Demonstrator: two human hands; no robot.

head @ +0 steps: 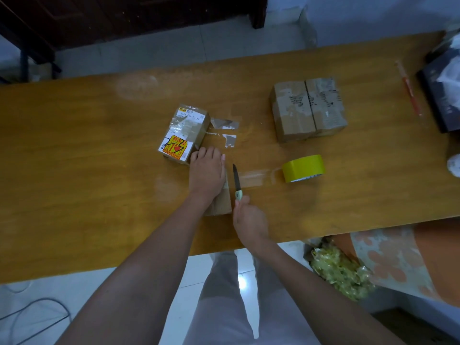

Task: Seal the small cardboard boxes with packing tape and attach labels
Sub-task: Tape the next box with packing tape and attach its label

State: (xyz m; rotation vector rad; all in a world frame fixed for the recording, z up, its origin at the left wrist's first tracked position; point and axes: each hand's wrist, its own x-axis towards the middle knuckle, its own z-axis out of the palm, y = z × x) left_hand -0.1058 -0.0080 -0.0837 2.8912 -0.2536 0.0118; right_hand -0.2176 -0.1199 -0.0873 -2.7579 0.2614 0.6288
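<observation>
Cardboard shows under the left hand (207, 173), which presses flat on a small box (220, 202) at frame centre. The right hand (249, 217) grips a knife (237, 181) beside it, blade pointing up-frame; the yellow tape roll (303, 168) stands right of centre.

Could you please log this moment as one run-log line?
left hand presses small box | right hand holds knife beside it | tape roll right, untouched

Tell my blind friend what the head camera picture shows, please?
A person's left hand presses a small cardboard box on a wooden table while the right hand holds a knife beside it. A yellow tape roll stands nearby.
</observation>
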